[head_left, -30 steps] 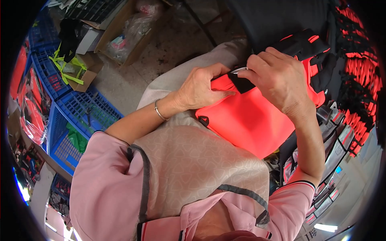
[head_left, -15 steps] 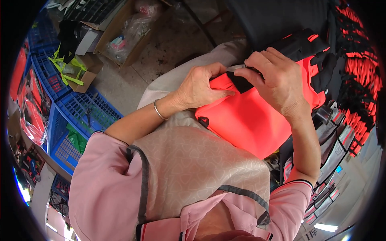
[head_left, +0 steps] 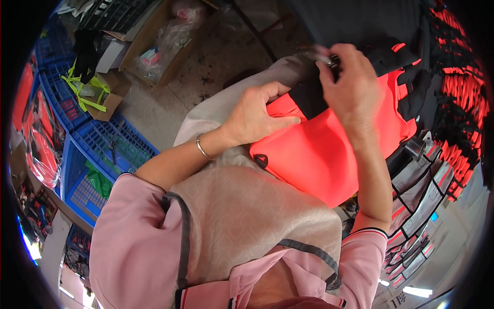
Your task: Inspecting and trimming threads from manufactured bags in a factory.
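"How does the fabric piece (head_left: 311, 159) look?"
"Bright coral with a black patch (head_left: 310, 98), right of centre; the left hand (head_left: 252, 114) pinches its edge."
"And the right hand (head_left: 352, 90)?"
"Gripping a blurred silvery tool (head_left: 323, 58), higher in the frame than before."

left hand (head_left: 257, 114) pinched, right hand (head_left: 352, 85) farther forward, curled inward

Left hand (head_left: 253, 114) pinches red-orange fabric (head_left: 314, 152); right hand (head_left: 352, 90), blurred, apparently holds small metallic object (head_left: 324, 55).
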The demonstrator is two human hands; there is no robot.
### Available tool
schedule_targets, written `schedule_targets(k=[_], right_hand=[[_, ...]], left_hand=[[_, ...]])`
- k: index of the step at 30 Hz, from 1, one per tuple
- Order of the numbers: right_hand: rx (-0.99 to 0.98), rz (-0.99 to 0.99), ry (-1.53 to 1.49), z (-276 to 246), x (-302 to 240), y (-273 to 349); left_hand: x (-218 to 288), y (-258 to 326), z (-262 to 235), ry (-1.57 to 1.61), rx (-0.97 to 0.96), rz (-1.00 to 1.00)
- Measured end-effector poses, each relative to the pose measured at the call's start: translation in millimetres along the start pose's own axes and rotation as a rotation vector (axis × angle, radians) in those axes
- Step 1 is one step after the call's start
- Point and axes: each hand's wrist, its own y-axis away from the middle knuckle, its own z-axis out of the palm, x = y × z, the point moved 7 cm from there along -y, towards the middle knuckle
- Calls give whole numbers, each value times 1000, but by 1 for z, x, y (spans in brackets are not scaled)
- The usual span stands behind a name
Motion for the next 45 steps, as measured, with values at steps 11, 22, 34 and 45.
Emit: schedule_targets(k=[11,22,34,45], right_hand=[[58,55,-209,-14,-5,19],[188,220,-408,-35,69,43],[565,677,-1138,48,128,81],[586,628,-1166,51,123,85]], left_hand=[[4,-2,-2,-110,75,18],[5,-13,-23,-194,82,68],[117,-118,4,-545,20,411],[54,-174,9,162,-287,-159]])
